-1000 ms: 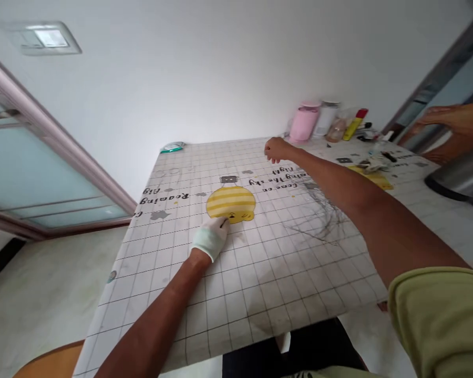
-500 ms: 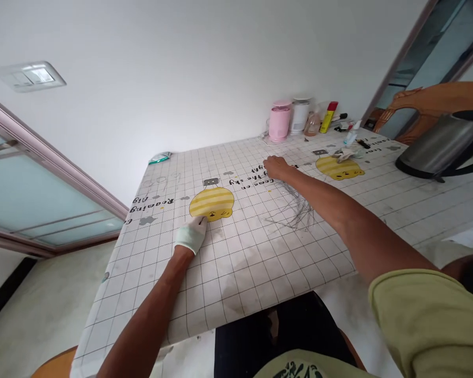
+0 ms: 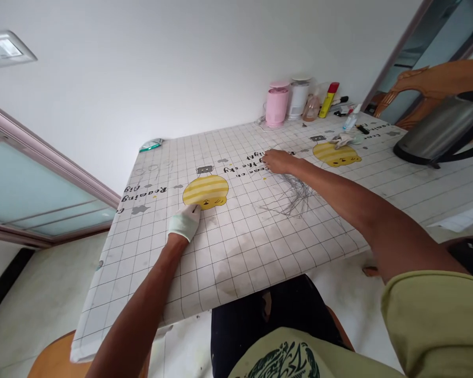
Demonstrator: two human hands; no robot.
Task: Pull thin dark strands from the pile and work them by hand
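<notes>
My left hand [image 3: 186, 220], in a pale glove, rests on the grid-patterned tablecloth [image 3: 236, 241] at the lower edge of a printed yellow balloon. Its fingers are drawn together; whatever may be between them is hidden. Farther forward and to the right, my bare right hand [image 3: 278, 161] is low over the printed lettering with fingers curled in a pinch. Anything in that pinch is too small to make out. Thin dark wire-like strands [image 3: 295, 197] lie in a loose tangle on the cloth, just below my right wrist and partly behind the forearm.
Against the wall stand a pink cylinder [image 3: 277, 107], a white one [image 3: 298, 100], a bottle [image 3: 311, 109] and a yellow-red can [image 3: 329, 100]. A crumpled pale glove [image 3: 342, 139] lies near a spray bottle [image 3: 352, 118]. On the right is a metal kettle [image 3: 441, 128]; a green-white packet [image 3: 151, 145] sits at the far-left corner.
The view has shifted slightly, so the table appears higher and a little left. Both hands keep nearly the same places on the cloth.
</notes>
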